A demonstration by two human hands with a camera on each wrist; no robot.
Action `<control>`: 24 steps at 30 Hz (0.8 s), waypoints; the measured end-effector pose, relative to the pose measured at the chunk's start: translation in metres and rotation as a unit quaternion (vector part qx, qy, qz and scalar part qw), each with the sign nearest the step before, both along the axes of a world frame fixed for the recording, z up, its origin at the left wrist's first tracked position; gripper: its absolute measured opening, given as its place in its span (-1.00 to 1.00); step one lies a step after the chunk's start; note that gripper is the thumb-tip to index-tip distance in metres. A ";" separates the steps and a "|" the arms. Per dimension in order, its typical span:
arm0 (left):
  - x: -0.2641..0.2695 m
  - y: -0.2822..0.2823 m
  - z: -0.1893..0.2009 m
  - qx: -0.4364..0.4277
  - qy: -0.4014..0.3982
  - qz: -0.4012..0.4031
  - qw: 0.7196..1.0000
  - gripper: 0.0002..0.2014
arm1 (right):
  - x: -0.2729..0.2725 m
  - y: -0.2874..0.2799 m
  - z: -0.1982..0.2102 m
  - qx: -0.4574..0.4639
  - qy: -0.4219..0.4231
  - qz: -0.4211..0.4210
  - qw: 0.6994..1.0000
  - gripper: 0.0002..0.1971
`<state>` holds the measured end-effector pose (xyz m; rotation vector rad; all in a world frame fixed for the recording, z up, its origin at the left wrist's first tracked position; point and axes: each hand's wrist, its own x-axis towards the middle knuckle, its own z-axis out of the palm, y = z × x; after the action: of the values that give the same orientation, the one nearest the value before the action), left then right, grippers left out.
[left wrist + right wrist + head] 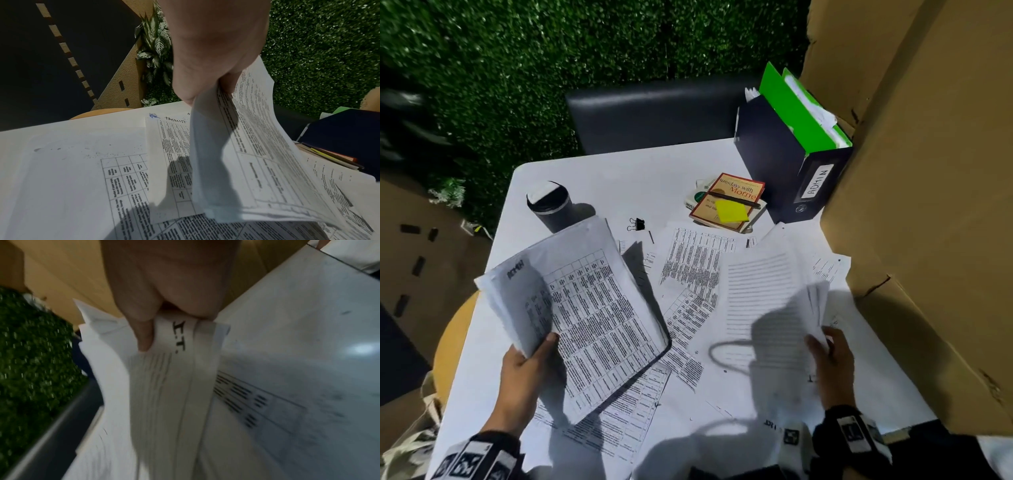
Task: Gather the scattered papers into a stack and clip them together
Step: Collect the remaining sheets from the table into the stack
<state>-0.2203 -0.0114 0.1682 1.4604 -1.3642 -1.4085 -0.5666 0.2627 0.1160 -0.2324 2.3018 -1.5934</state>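
Observation:
My left hand grips a bundle of printed table sheets by its near edge and holds it lifted and tilted over the table's left half; the left wrist view shows the thumb pinching that bundle. My right hand pinches a thinner sheaf of lined pages raised at the right; its fingers clamp the pages. More loose sheets lie spread on the white table. A black binder clip rests beyond them, apart from both hands.
A dark travel cup stands at the back left. A book with a yellow sticky pad and pen lies at the back right, beside a dark file box with green folders. A large cardboard box crowds the right edge.

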 end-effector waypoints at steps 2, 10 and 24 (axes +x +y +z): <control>-0.005 -0.004 -0.003 0.010 -0.008 -0.011 1.000 -0.88 | -0.006 -0.002 0.017 -0.075 -0.062 0.025 0.995 -0.82; -0.037 -0.012 -0.011 0.100 -0.086 -0.137 0.982 -0.73 | 0.003 -0.056 0.056 -0.167 -0.169 0.163 0.958 -0.53; -0.066 0.018 0.030 0.083 0.082 -0.203 0.972 -0.36 | 0.055 -0.122 0.059 -0.086 -0.118 0.245 0.959 -0.69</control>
<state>-0.2868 0.0068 0.1982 1.1710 -1.5242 -1.8968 -0.5116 0.1410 0.1750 -0.5724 1.7517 -1.4642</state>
